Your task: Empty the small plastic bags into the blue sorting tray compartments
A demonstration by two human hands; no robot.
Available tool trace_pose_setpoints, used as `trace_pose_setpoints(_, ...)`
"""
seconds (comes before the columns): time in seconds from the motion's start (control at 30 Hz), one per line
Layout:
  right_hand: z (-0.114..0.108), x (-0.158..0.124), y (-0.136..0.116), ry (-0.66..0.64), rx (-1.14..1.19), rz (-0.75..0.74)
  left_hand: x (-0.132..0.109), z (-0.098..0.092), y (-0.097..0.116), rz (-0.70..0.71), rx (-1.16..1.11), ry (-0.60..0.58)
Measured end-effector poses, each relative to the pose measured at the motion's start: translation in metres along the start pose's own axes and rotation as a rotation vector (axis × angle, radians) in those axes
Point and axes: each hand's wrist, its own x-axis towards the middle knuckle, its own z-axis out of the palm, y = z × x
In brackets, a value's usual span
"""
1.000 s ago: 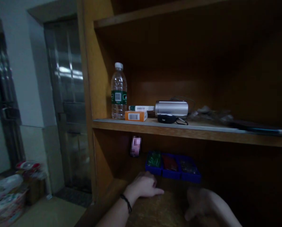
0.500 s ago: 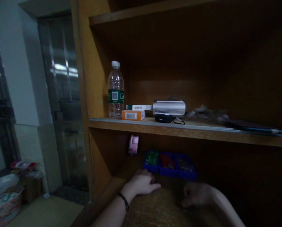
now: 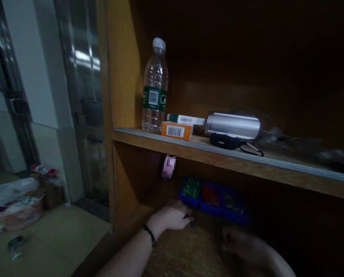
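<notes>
Blue tray [image 3: 210, 211] is sitting just past left hand [image 3: 170, 216], looking light and stiff; rim [image 3: 212, 183] is offering grip. Fingers [image 3: 186, 216] on both hands are curling together, and right hand [image 3: 241, 244] is clamping nothing visible.

A blue plastic tray [image 3: 209, 209] divided into three compartments is set flat, with green items [image 3: 190, 187] held left and dark red items [image 3: 210, 195] centre.

Left grip [image 3: 172, 215] and right grip [image 3: 241, 243] curled up on a speckled wooden bench [image 3: 186, 256]

Blue three-compartment tray [image 3: 212, 200] sits just past the left grip, with green and red bits in it, can't make out the rest. Wooden shelf [image 3: 232, 163] above both grips holds a water bottle [image 3: 155, 92], orange box [image 3: 176, 130] and silver cylinder [image 3: 232, 125]. Black wristband [image 3: 149, 235] on the left wrist, btw.
</notes>
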Motion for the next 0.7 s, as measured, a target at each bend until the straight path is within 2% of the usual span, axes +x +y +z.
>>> trace_pose_setpoints(0.2,-0.005,0.005,0.011,0.097,-0.046,-0.018,0.009,-0.004,-0.004,-0.115,-0.008,0.014)
trace_pose_setpoints(0.37,-0.016,0.004,0.01,0.131,-0.008,-0.025,0.007,-0.003,0.001,-0.081,-0.055,-0.025)
trace_pose_setpoints(0.57,-0.013,0.006,0.003,0.054,-0.06,0.08,0.006,0.003,0.005,-0.053,-0.035,-0.049)
trace_pose_setpoints(0.7,-0.007,0.009,-0.001,0.033,-0.094,0.006,0.007,0.006,0.007,0.002,0.0,-0.051)
